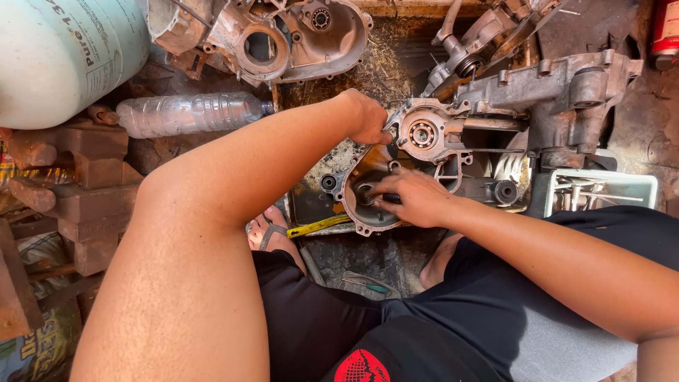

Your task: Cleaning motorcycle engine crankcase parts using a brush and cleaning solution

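Note:
A grimy metal engine crankcase half with a round bearing in it lies over a dirty metal tray. My left hand grips the casing's upper left edge. Lower down, my right hand presses its fingertips into the round recess of the casing's lower part, closed on a small dark part that I cannot make out. My knees frame the tray, and one sandalled foot rests beside it.
Another crankcase half lies at the top, a larger engine casing at the right. A clear plastic bottle and a pale gas cylinder sit at the left above rusty blocks. A white crate holds tools. A yellow-handled tool lies by the tray.

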